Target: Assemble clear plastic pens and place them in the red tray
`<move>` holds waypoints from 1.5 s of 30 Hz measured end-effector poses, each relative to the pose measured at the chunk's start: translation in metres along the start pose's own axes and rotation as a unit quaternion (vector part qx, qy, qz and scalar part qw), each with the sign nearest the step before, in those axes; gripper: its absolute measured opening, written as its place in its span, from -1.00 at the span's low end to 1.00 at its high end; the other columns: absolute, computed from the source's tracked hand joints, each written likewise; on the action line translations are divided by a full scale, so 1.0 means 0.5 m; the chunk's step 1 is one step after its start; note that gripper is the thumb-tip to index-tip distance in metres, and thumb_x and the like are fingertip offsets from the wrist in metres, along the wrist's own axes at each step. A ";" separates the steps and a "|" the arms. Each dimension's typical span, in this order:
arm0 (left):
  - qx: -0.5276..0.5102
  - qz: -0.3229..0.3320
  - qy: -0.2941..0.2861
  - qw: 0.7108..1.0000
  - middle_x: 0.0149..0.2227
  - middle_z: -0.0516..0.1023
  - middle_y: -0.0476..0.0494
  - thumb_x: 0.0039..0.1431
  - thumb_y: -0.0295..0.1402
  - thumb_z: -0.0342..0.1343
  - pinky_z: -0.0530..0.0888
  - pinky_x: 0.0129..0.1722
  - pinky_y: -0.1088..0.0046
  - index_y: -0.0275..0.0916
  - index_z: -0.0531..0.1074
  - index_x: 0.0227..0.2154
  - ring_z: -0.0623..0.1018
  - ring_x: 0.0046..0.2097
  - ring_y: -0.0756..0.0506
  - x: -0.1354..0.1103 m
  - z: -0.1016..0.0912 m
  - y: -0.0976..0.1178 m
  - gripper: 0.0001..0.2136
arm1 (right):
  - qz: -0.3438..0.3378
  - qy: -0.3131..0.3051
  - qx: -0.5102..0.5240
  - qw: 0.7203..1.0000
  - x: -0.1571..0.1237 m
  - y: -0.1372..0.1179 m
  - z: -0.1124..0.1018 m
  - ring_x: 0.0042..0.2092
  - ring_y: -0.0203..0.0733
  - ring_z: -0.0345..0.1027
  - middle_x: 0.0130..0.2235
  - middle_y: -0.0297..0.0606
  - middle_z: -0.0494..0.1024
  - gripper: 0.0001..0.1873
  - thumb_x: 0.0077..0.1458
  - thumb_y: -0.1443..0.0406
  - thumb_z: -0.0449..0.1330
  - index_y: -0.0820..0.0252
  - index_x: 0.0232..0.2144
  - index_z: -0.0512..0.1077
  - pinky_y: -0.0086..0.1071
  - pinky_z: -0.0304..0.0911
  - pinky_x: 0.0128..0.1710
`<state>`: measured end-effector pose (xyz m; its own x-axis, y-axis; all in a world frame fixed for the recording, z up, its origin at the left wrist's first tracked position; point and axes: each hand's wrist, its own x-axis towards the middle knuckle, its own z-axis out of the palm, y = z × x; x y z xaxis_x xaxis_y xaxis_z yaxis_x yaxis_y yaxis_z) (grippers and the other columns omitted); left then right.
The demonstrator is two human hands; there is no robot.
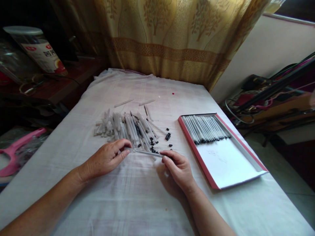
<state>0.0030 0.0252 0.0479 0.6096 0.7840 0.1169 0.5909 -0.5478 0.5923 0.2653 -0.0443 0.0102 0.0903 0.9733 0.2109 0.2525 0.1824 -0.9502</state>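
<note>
A slim clear-barrelled pen stretches level between my two hands, just above the cloth. My left hand is closed in a pinch at its left end, where a clear part, perhaps a cap, is mostly covered by the fingers. At the other end, my right hand grips the barrel between thumb and fingertips. Just beyond the hands lies a heap of clear pen parts, with dark refills among them. Small black plugs are scattered at the heap's right side.
To the right stands a shallow red-edged box holding a row of pens with black ends. Two loose clear tubes lie behind the heap on the white cloth. A patterned curtain hangs at the back.
</note>
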 end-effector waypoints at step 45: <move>-0.224 -0.102 0.055 0.968 -0.65 0.47 0.03 0.16 -0.24 0.14 0.37 -0.62 0.60 -0.25 0.59 -0.28 0.42 -0.63 0.04 -0.013 0.097 0.016 -0.78 | -0.076 -0.177 -0.182 0.964 0.011 0.007 -0.020 -0.42 -0.27 0.40 -0.45 -0.25 0.54 -0.72 0.28 0.23 0.10 0.17 -0.19 0.60 -0.44 0.27 -0.40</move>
<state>0.0293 0.0015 0.0131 0.4307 0.9019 0.0311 0.3894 -0.2168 0.8952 0.2765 -0.0397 0.0104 -0.2925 0.9375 0.1883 0.5645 0.3282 -0.7574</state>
